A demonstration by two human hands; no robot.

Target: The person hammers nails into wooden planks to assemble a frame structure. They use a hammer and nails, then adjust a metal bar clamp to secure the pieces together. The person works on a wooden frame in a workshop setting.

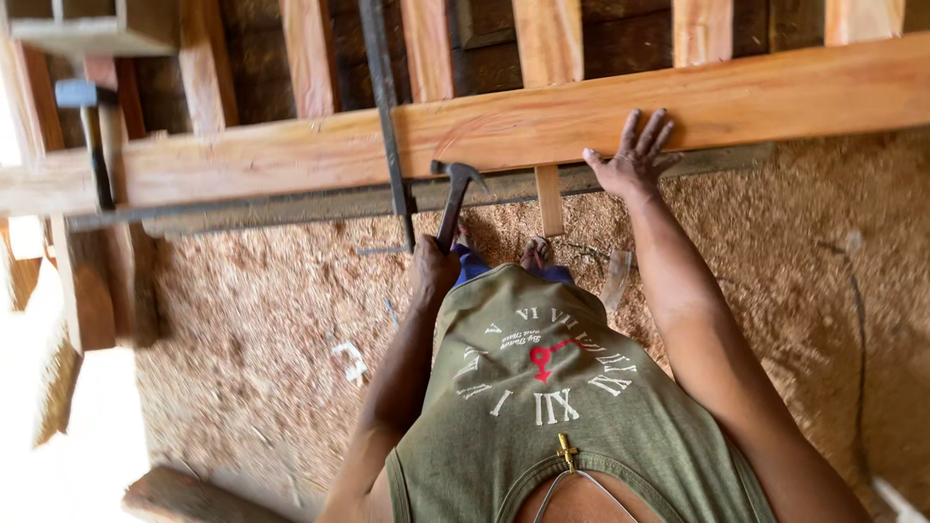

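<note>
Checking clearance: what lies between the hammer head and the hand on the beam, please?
Head view: between hammer and right hand, only bare beam, a narrow wooden slat below.

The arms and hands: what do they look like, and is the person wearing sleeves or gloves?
Both arms are bare to the shoulder. The left hand and right hand wear no gloves, rings or watch. The olive-green sleeveless top leaves the arms uncovered.

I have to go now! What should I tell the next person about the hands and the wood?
Left hand: closed around the handle of a claw hammer, head raised near the long wooden beam.
Right hand: open, pressed flat on the same beam.
The beam lies across upright slats; a dark metal bar crosses it by the hammer. Sawdust covers the floor.
Done: beam is in place, steadied.
Left: I can't see any nail, so check the joint by the hammer.
</note>
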